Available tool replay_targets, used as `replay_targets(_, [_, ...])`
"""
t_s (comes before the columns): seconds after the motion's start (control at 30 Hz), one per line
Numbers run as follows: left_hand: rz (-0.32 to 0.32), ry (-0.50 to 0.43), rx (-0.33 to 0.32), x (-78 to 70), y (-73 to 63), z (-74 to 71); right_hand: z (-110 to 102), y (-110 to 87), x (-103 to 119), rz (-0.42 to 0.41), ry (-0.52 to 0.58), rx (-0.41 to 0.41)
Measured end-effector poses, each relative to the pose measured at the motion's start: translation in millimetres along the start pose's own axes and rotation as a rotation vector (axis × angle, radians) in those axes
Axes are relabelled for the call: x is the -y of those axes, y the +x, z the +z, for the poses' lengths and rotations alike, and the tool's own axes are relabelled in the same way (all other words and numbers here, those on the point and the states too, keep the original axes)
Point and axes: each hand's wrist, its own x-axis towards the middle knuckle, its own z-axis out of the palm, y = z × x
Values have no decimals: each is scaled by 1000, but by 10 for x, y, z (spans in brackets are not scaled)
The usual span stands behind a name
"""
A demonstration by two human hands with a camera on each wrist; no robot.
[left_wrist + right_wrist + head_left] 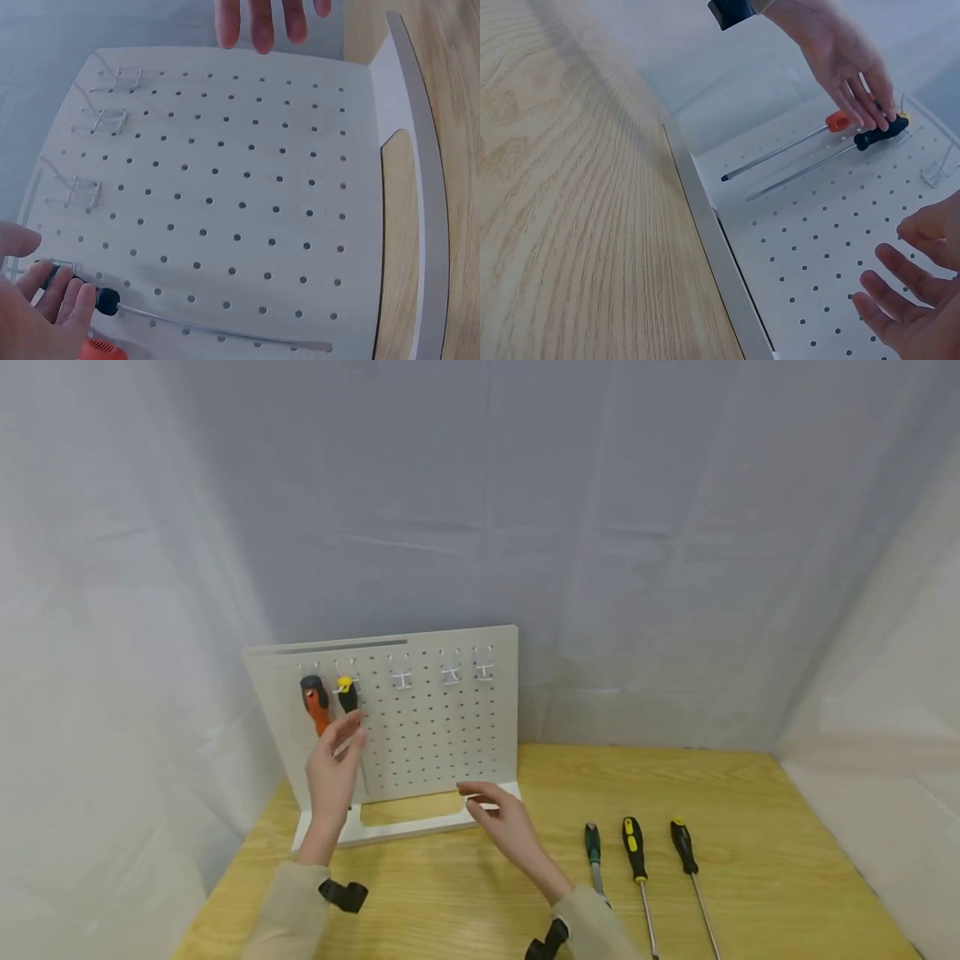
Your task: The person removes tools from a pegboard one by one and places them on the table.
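Your left hand (pixel 335 768) was at the black-and-yellow screwdriver (pixel 347 695), which hung handle up in the second holder from the left on the white pegboard (pixel 435 735); its fingers were loosely bent, the thumb standing apart from them, and you could not tell whether the fingertips touched the handle. Your right hand (pixel 512 828) was in front of the board's lower right part, fingers relaxed and thumb apart, with nothing between them. The orange-and-black screwdriver (pixel 316 697) hung just to the left, and three bare wire holders (pixel 450 675) ran off to the right. Any lettering on the handles was too small for you to read. Only the head view gave you the wooden table (pixel 450 893) with a green screwdriver (pixel 592 843), a black screwdriver with yellow patches (pixel 633 847) and a black screwdriver with a yellow end (pixel 683 845) lying side by side. The left wrist view showed you the hung shaft down to its flat tip, while the right wrist view brought out the orange one's dark tip, which your left hand and forearm covered in the head view. Your right sleeve (pixel 596 927) was close by the green one's lower end, and the rightmost shaft ran out of frame.
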Motion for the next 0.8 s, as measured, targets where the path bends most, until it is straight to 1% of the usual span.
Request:
replay_targets(0.07, [-4, -3, -17, -1, 21, -42, 31, 54, 50, 1, 5, 10])
replay_targets(0.17, [-21, -9, -32, -12, 42, -86, 40, 115, 238, -4, 19, 35])
replay_targets(0.27, [-40, -13, -26, -27, 52, -109, 34, 174, 418, -20, 50, 67])
replay_targets(0.33, [-51, -14, -13, -22, 62, -116, 43, 217, 470, -38, 78, 90])
replay_targets(0.43, [-57, -12, 8, -19, 86, -110, 69, 299, 473, -50, 101, 125])
replay_targets(0.5, [-65, -10, 22, -17, 104, -106, 118, 370, 399, -51, 105, 133])
replay_targets(0.67, [-98, 1, 44, 3, 150, -85, 281, 543, 139, -67, 118, 122])
replay_targets(0.8, [-115, -1, 50, 24, 179, -61, 361, 638, 77, -72, 123, 141])
